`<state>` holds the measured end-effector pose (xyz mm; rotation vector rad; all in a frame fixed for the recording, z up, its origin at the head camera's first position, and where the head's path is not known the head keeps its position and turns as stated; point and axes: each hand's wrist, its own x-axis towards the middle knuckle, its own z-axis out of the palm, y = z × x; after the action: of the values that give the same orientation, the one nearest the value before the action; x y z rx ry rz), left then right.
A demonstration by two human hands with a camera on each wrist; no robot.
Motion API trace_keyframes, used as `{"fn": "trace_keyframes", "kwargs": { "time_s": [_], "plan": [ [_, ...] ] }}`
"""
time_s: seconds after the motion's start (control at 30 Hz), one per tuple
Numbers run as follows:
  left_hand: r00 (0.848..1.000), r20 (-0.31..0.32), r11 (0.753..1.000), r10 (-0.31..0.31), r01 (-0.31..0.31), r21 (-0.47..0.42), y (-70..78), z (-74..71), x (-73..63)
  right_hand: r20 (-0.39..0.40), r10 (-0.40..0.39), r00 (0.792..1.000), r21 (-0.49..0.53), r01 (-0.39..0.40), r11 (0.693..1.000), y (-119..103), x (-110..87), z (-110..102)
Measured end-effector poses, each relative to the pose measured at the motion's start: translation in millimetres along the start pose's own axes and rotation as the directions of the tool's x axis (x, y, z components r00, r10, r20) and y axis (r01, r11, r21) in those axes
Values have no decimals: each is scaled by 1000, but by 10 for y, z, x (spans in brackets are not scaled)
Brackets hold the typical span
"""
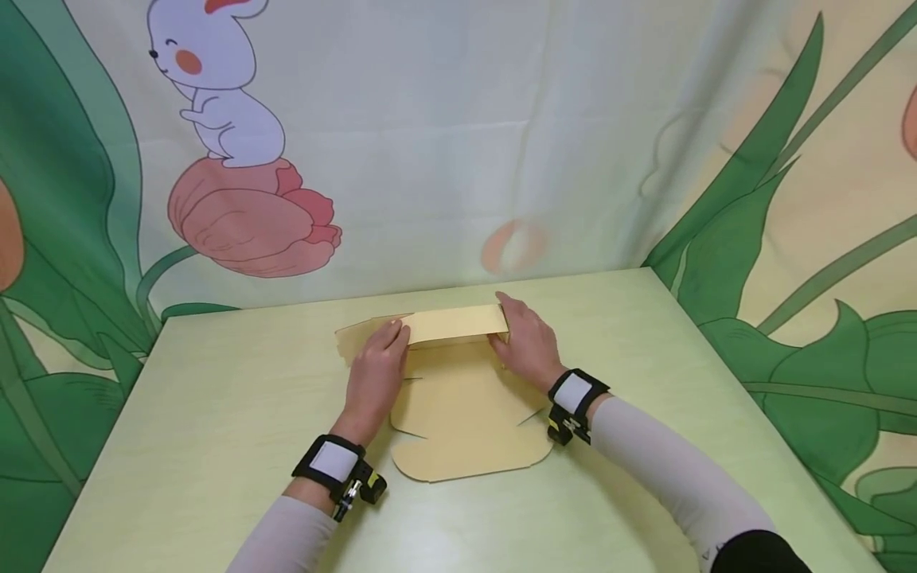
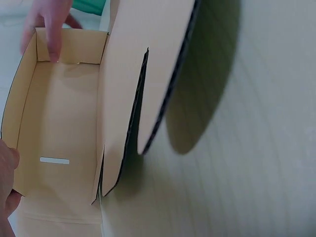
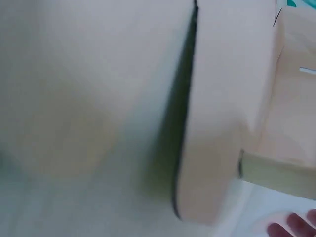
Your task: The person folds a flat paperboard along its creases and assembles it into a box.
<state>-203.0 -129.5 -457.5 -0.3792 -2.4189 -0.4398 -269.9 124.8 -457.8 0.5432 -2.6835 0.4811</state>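
A partly folded tan cardboard box [image 1: 458, 398] lies on the table, its back wall [image 1: 454, 324] raised. My left hand [image 1: 376, 382] grips that wall near its left end, thumb and fingers on either side of the edge, as the left wrist view also shows. At the right end is my right hand [image 1: 530, 342]; in the left wrist view one straight digit reaches down inside the raised end wall [image 2: 81, 47], the others spread outside. In the right wrist view, several fingertips [image 3: 298, 227] stand apart from this wall. A narrow slot [image 2: 54, 160] pierces the box floor.
The box's front flap [image 1: 469, 461], round-cornered and slit at the sides, points toward me. A long side flap [image 1: 358, 334] sticks out past my left hand. Behind the pale table [image 1: 215, 446] hangs a printed curtain [image 1: 430, 159].
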Motion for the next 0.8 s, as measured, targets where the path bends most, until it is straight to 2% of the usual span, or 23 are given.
{"fn": "trace_keyframes", "kwargs": {
  "time_s": [0.07,0.1,0.2,0.27,0.33,0.5,0.8],
  "plan": [
    [1000,-5,1000,4,-4,-1,2,-5,-2,-14,-112,994,-21,111,994,-21,19,-48],
    [1000,-9,1000,5,-5,-1,4,-9,-2,-26,-176,984,-41,175,984,-31,28,-63],
    [1000,-22,1000,13,-13,1,10,-15,-6,-49,-343,938,-110,336,935,-85,48,-95],
    [999,-27,1000,19,-19,3,17,-17,-12,-41,-404,914,-133,395,909,-119,50,-99],
    [999,-30,1000,21,-21,4,23,-17,-19,-31,-422,906,-133,414,900,-150,53,-99],
    [1000,-29,1000,3,-3,8,38,-11,-38,-26,-429,903,-88,425,901,-186,88,-85],
    [996,17,996,-82,83,-41,86,49,-50,7,-467,884,32,467,884,-134,134,-64]
  ]
}}
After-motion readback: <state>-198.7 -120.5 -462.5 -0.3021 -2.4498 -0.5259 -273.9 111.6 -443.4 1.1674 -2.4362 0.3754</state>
